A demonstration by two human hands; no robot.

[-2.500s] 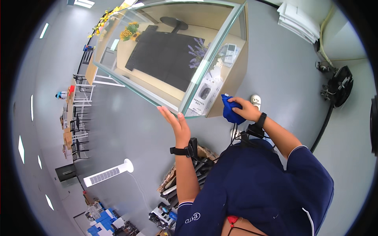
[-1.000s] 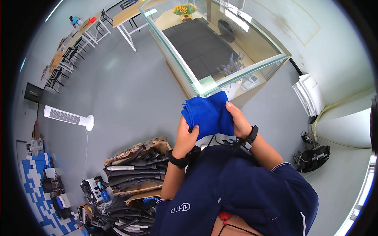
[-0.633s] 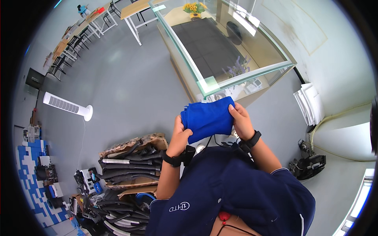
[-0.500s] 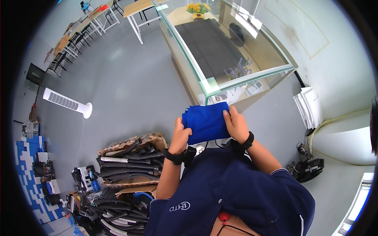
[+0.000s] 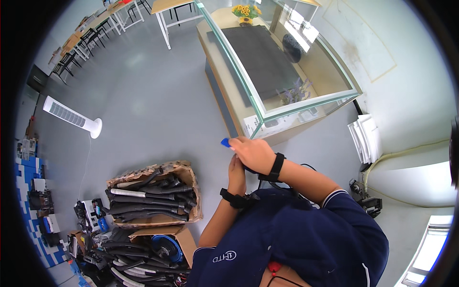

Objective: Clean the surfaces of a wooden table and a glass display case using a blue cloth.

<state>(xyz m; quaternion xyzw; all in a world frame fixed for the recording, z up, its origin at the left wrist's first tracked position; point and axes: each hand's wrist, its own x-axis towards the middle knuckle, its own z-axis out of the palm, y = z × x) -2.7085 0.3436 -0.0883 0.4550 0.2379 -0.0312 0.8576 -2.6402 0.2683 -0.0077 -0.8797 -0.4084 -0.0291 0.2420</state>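
Note:
My right hand [image 5: 256,154] reaches across in front of my body, closed on a blue cloth. Only a small corner of the blue cloth [image 5: 225,142] pokes out past its thumb and fingers; the rest is hidden. Just below and touching it is my left hand [image 5: 236,176], held upright. Its fingertips go behind the right hand, so its hold cannot be made out. Each wrist wears a black strap. Both hands are in front of the near corner of a glass display case [image 5: 282,111].
Inside the case are sunflowers [image 5: 245,13], purple flowers [image 5: 295,92] and a dark mat [image 5: 260,55]. Black hoses fill a cardboard box [image 5: 195,203] at lower left, beside more hoses [image 5: 126,260]. A white tower fan [image 5: 74,115] stands left; white sheets [image 5: 366,138] lean right.
The folded blue cloth, spread between both hands before, is now almost hidden. My right hand has moved left, over the left hand. The view has shifted slightly.

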